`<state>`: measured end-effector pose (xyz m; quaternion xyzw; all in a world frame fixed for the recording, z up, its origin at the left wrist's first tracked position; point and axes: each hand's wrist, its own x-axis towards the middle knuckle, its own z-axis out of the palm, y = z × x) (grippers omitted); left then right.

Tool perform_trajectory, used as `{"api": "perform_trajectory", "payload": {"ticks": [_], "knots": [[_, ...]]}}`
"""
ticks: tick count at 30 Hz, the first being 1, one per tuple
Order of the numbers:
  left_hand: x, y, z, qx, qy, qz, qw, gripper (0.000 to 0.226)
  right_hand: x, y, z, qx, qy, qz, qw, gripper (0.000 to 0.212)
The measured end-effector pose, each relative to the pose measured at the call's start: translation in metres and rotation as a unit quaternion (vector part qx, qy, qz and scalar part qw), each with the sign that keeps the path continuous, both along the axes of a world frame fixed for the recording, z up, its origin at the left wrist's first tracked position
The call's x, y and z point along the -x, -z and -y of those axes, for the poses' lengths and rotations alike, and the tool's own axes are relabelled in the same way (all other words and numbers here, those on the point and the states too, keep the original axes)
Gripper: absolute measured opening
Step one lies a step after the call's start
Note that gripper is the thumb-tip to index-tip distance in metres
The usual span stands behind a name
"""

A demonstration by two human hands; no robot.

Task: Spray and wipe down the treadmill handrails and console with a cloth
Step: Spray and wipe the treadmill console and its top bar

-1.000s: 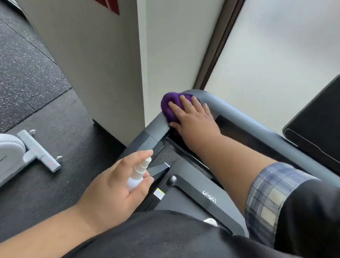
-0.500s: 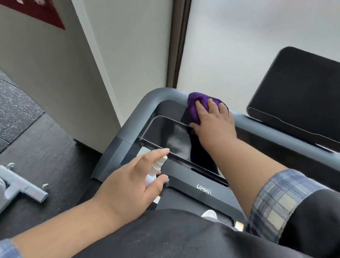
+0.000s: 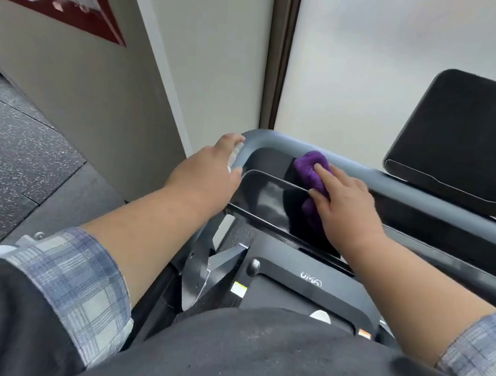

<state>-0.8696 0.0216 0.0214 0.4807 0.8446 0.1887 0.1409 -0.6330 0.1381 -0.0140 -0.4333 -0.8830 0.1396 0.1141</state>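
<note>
My right hand (image 3: 343, 204) presses a bunched purple cloth (image 3: 310, 166) onto the glossy black console panel (image 3: 267, 196), just below the grey handrail (image 3: 394, 184). My left hand (image 3: 212, 168) sits at the rail's left corner, closed around a small white spray bottle (image 3: 235, 153) that shows only as a sliver between the fingers. The rail runs from that corner to the right edge of the view.
A black tablet holder or screen (image 3: 471, 144) stands behind the rail at the right. A cream wall (image 3: 127, 98) and a dark door frame (image 3: 280, 53) rise close on the left and ahead. Speckled rubber flooring (image 3: 16, 139) lies at the left. The treadmill's lower black frame is between my arms.
My left hand rose with the spray bottle from near my waist to the rail's left corner. My right hand slid the cloth from the rail's top down onto the console panel.
</note>
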Motion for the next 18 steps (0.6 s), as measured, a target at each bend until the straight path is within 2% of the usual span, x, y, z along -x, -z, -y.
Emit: {"api": "perform_trajectory", "payload": {"ticks": [4,7,13,18], "knots": [[0.013,0.006,-0.035,0.064,0.037,-0.06,0.995,0.046,0.003,0.013,0.015,-0.015,-0.067,0.101,0.992,0.051],[0.024,0.014,-0.048,0.102,0.039,-0.073,0.991,0.045,-0.001,0.024,0.015,0.002,-0.067,0.158,0.985,0.056],[0.04,0.032,-0.037,0.13,0.026,-0.074,0.988,0.037,-0.003,0.031,0.02,0.023,-0.065,0.185,0.98,0.072],[0.032,0.023,-0.015,0.095,0.004,-0.061,0.994,0.035,-0.005,0.028,0.022,0.015,-0.077,0.201,0.976,0.091]]}}
